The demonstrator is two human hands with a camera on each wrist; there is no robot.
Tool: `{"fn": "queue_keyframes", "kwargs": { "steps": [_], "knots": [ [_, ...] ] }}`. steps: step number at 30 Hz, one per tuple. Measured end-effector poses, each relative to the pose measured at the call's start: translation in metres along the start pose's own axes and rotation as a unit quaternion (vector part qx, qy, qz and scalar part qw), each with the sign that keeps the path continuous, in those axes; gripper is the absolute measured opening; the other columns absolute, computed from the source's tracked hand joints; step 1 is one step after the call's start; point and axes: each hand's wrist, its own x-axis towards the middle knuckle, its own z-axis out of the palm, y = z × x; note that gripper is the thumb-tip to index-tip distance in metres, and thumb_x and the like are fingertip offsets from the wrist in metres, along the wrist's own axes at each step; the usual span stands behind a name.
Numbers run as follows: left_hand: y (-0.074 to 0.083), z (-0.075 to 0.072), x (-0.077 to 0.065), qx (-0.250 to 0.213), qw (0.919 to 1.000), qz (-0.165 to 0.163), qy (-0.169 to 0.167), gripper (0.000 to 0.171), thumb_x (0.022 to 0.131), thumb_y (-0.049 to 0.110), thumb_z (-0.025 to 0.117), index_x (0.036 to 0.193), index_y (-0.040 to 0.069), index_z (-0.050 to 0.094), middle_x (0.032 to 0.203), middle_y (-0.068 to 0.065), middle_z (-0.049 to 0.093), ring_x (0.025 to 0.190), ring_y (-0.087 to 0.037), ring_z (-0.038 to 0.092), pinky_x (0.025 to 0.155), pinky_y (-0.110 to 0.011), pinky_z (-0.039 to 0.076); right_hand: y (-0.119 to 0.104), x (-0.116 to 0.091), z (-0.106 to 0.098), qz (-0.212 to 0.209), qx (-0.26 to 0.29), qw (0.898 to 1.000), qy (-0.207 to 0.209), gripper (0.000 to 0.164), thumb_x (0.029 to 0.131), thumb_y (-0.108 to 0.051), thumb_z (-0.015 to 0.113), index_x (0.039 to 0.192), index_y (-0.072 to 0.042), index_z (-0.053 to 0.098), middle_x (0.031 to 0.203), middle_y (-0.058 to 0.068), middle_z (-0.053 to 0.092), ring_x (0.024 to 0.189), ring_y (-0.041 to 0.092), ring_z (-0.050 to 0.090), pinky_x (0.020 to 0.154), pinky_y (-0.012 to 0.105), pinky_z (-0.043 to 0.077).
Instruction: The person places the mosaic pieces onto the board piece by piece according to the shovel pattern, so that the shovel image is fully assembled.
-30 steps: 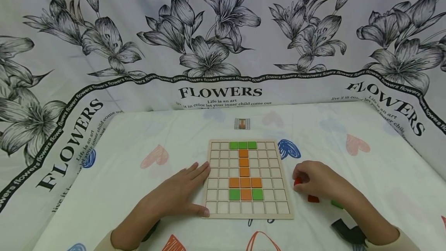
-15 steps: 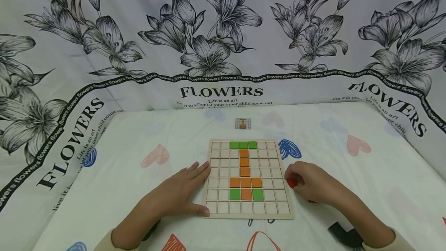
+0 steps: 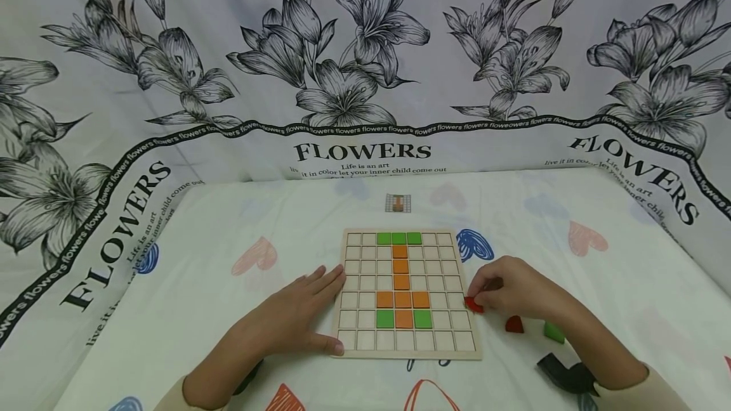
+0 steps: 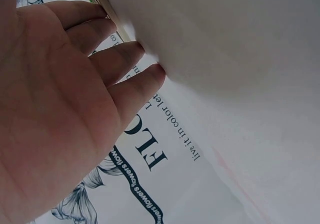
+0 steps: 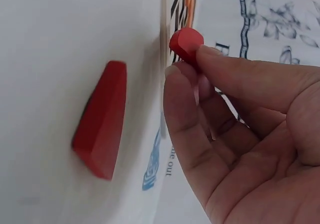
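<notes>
My right hand [image 3: 511,287] pinches a small red wooden piece [image 5: 186,42] between thumb and fingertips, at the right edge of the gridded wooden board [image 3: 445,338]. In the head view the red piece overlaps that edge. The board bears orange tiles [image 3: 403,300] in an upright column with a short crossbar, and green tiles [image 3: 398,238] along the top row and either side of the column's foot. My left hand [image 3: 285,319] lies with straight fingers against the board's left edge, its thumb at the lower left corner.
A second red piece [image 3: 514,324] and a green piece [image 3: 554,332] lie right of the board, beneath my right forearm. Near that wrist is a black object [image 3: 562,373]. A small pattern card [image 3: 398,203] lies behind the board on the heart-print cloth [image 3: 302,208].
My right hand has moved left with the red piece, from the cloth to the board's right edge. The other red piece and the green one are uncovered again. My left hand stays put.
</notes>
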Motion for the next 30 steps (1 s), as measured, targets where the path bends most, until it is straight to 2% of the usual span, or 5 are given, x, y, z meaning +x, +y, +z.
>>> {"fn": "queue_keyframes", "kwargs": {
  "steps": [10,18,30],
  "knots": [
    [0.000,0.001,0.000,-0.001,1.0000,0.003,0.004,0.111,0.079,0.079,0.059,0.158,0.006,0.030,0.163,-0.008,0.027,0.147,-0.035,0.027,0.115,-0.054,0.030,-0.011,0.015,0.006,-0.011,0.028,0.999,-0.016,0.014,0.086,-0.004,0.077,0.084,-0.018,0.077,0.081,-0.007,0.070,0.076,0.019,0.058,0.062,0.028,0.052],
    [0.000,0.000,-0.001,-0.003,1.0000,0.001,0.004,0.111,0.079,0.079,0.059,0.158,0.005,0.030,0.163,-0.008,0.027,0.147,-0.035,0.027,0.115,-0.054,0.030,-0.019,0.027,0.013,-0.066,0.042,0.996,-0.034,0.014,0.085,-0.001,0.076,0.085,-0.015,0.079,0.083,-0.008,0.072,0.075,0.012,0.063,0.068,0.027,0.056],
    [0.000,0.000,-0.003,-0.001,0.9999,0.010,0.012,0.110,0.080,0.078,0.058,0.157,0.004,0.030,0.163,-0.008,0.027,0.147,-0.036,0.028,0.114,-0.054,0.031,-0.037,0.041,0.029,-0.074,0.055,0.993,-0.070,0.015,0.084,0.000,0.078,0.084,-0.015,0.079,0.085,-0.005,0.073,0.075,0.013,0.063,0.070,0.026,0.056]
  ]
}}
